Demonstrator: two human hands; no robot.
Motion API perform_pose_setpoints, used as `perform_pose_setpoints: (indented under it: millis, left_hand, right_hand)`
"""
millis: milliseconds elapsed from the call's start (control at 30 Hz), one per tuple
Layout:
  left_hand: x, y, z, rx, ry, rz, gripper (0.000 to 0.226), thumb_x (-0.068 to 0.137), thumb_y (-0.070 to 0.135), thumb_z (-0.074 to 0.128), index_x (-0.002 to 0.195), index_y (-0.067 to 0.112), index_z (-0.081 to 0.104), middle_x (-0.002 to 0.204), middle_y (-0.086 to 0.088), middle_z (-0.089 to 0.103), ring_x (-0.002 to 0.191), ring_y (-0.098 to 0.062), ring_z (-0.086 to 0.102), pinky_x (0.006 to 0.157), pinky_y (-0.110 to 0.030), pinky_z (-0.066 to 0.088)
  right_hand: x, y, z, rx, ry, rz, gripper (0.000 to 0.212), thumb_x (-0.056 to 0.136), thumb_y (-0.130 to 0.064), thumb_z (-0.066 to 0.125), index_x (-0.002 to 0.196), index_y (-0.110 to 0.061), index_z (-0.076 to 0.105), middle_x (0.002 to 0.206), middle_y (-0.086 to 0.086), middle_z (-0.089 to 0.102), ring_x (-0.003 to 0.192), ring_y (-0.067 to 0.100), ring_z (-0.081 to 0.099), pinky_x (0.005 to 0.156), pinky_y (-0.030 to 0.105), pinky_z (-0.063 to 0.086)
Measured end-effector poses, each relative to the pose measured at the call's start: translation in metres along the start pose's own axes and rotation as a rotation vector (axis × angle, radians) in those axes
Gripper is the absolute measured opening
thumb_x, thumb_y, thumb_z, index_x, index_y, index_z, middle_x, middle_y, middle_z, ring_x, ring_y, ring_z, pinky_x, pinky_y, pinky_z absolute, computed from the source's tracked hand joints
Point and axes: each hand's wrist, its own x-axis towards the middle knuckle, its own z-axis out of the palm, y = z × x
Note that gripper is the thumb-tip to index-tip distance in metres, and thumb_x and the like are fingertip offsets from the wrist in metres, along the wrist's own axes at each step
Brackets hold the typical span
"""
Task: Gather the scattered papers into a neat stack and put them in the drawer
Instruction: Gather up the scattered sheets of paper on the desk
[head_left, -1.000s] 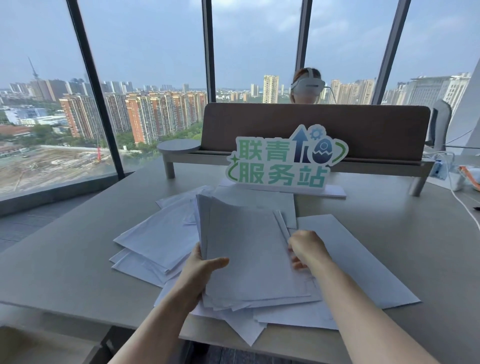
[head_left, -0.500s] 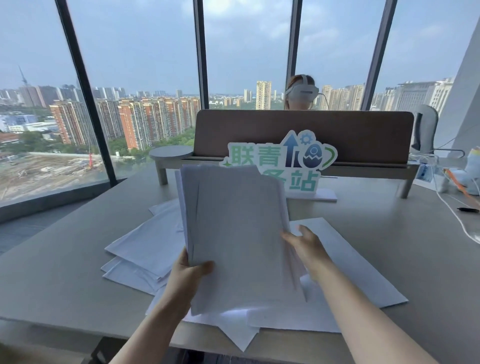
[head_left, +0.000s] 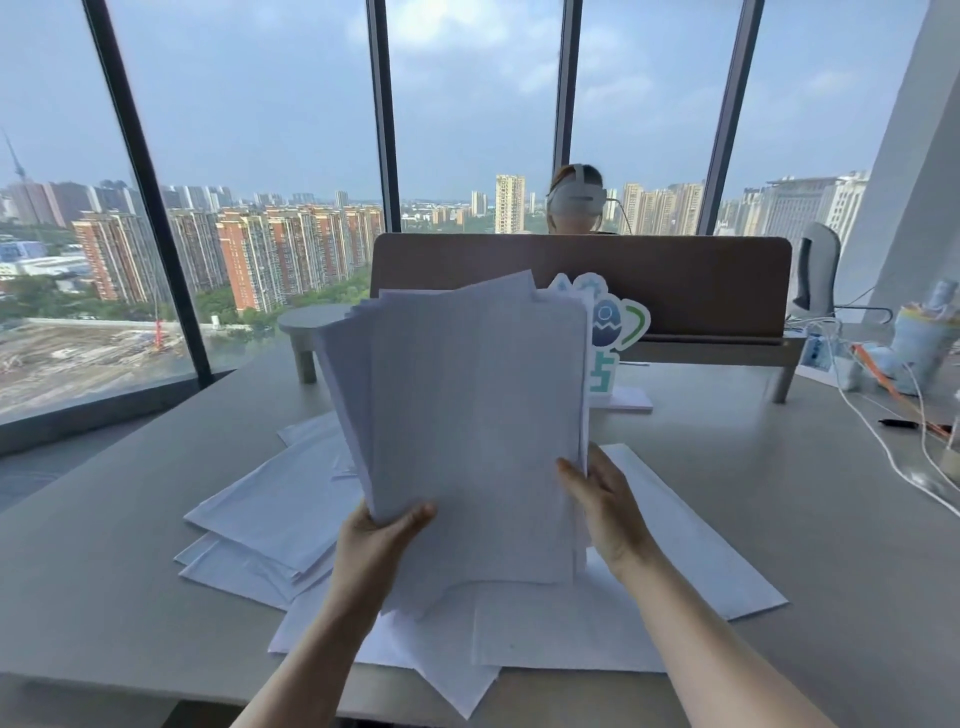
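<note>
A: Papers (head_left: 467, 415), a fanned sheaf, stand nearly upright between the two hands, above the bench (head_left: 805, 519). Where is each hand?

B: The left hand (head_left: 379, 535) grips the sheaf's lower left corner, thumb across the front sheet. The right hand (head_left: 605, 504) holds the right edge lower down, thumb in front, fingers behind.

A: How many sheets?

B: Too many to count; the upper left edges splay out in steps, and one corner pokes up at the top. One sheaf is held; loose sheets (head_left: 270, 519) lie overlapping on the bench beneath and to both sides, also uncountable.

A: How do they look?

B: Plain white, no print readable, greyish in the backlight. The sheaf hides most of a green-and-white sign (head_left: 618, 327) behind it.
</note>
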Motion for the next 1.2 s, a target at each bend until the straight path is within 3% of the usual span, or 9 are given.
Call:
perform_pose_setpoints:
  millis: [100, 233, 333, 500, 633, 733, 933, 1033, 1200]
  left_hand:
    - [-0.005, -0.002, 0.003, -0.002, 0.017, 0.022, 0.017, 0.075, 0.015, 0.08, 0.09, 0.017, 0.071, 0.079, 0.003, 0.077, 0.077, -0.018, 0.072, 0.067, -0.032, 0.057]
    - [-0.005, -0.006, 0.005, 0.036, 0.036, 0.044, 0.039, 0.058, 0.037, 0.081, 0.088, 0.016, 0.071, 0.083, -0.002, 0.076, 0.079, -0.023, 0.072, 0.069, -0.041, 0.057]
    - [-0.005, -0.012, 0.001, 0.027, 0.041, 0.045, 0.032, 0.066, 0.022, 0.08, 0.096, 0.016, 0.07, 0.09, -0.002, 0.077, 0.086, -0.025, 0.072, 0.076, -0.045, 0.058]
    - [-0.002, -0.013, 0.0, 0.012, 0.047, 0.07, 0.02, 0.076, 0.009, 0.077, 0.092, 0.019, 0.07, 0.082, 0.007, 0.076, 0.077, -0.014, 0.069, 0.075, -0.04, 0.056]
    - [-0.001, -0.006, 0.008, 0.006, 0.037, 0.079, 0.014, 0.081, 0.008, 0.074, 0.089, 0.019, 0.07, 0.076, 0.01, 0.075, 0.067, -0.005, 0.067, 0.07, -0.035, 0.052]
    - [0.001, -0.002, 0.022, 0.0, -0.01, 0.068, 0.013, 0.087, 0.009, 0.068, 0.093, 0.02, 0.07, 0.08, 0.008, 0.076, 0.07, -0.008, 0.069, 0.07, -0.033, 0.053]
    - [0.002, 0.003, 0.073, 0.043, -0.22, -0.03, 0.025, 0.082, 0.012, 0.068, 0.103, 0.024, 0.063, 0.093, 0.001, 0.073, 0.082, -0.018, 0.069, 0.067, -0.03, 0.054]
    - [-0.004, 0.0, 0.107, 0.075, -0.302, -0.092, 0.039, 0.068, 0.02, 0.063, 0.106, 0.021, 0.062, 0.099, -0.006, 0.073, 0.09, -0.026, 0.069, 0.076, -0.04, 0.057]
    - [-0.022, -0.01, 0.165, 0.084, -0.403, -0.18, 0.049, 0.061, 0.017, 0.058, 0.11, 0.015, 0.061, 0.101, -0.007, 0.072, 0.09, -0.024, 0.068, 0.067, -0.03, 0.053]
  right_hand:
    - [-0.009, 0.01, 0.002, -0.037, 0.052, -0.001, 0.023, 0.086, -0.036, 0.058, 0.1, -0.02, 0.067, 0.099, -0.001, 0.074, 0.097, 0.02, 0.069, 0.084, 0.037, 0.051]
    - [-0.018, 0.023, 0.018, -0.004, 0.04, 0.043, 0.028, 0.082, -0.028, 0.062, 0.108, -0.018, 0.065, 0.1, -0.003, 0.074, 0.091, 0.012, 0.07, 0.078, 0.027, 0.053]
    - [-0.017, 0.029, 0.018, -0.145, 0.091, 0.061, 0.018, 0.084, -0.02, 0.056, 0.101, -0.022, 0.061, 0.093, -0.002, 0.071, 0.084, 0.02, 0.067, 0.069, 0.027, 0.049]
    - [-0.014, 0.028, 0.016, -0.318, 0.106, 0.064, 0.045, 0.08, -0.032, 0.053, 0.122, -0.017, 0.056, 0.117, 0.011, 0.066, 0.096, 0.021, 0.06, 0.088, 0.039, 0.049]
    - [-0.012, 0.015, 0.012, -0.333, 0.067, 0.067, 0.013, 0.089, -0.016, 0.053, 0.099, -0.02, 0.058, 0.086, 0.001, 0.067, 0.08, 0.028, 0.062, 0.072, 0.039, 0.051]
    - [-0.012, 0.003, -0.001, -0.338, 0.111, 0.037, 0.02, 0.089, -0.008, 0.051, 0.089, -0.027, 0.059, 0.065, -0.012, 0.059, 0.059, 0.014, 0.049, 0.057, 0.026, 0.04]
    - [-0.013, -0.012, -0.063, -0.397, 0.267, 0.045, 0.015, 0.083, -0.005, 0.054, 0.086, -0.016, 0.064, 0.072, 0.006, 0.067, 0.056, 0.019, 0.051, 0.051, 0.026, 0.038]
    - [-0.018, -0.014, -0.099, -0.438, 0.327, 0.084, 0.017, 0.083, -0.004, 0.057, 0.082, -0.02, 0.065, 0.071, -0.001, 0.069, 0.061, 0.022, 0.058, 0.055, 0.027, 0.042]
    - [-0.023, -0.012, -0.163, -0.524, 0.401, 0.162, 0.015, 0.081, -0.008, 0.062, 0.089, -0.019, 0.069, 0.082, -0.004, 0.074, 0.079, 0.025, 0.069, 0.073, 0.039, 0.055]
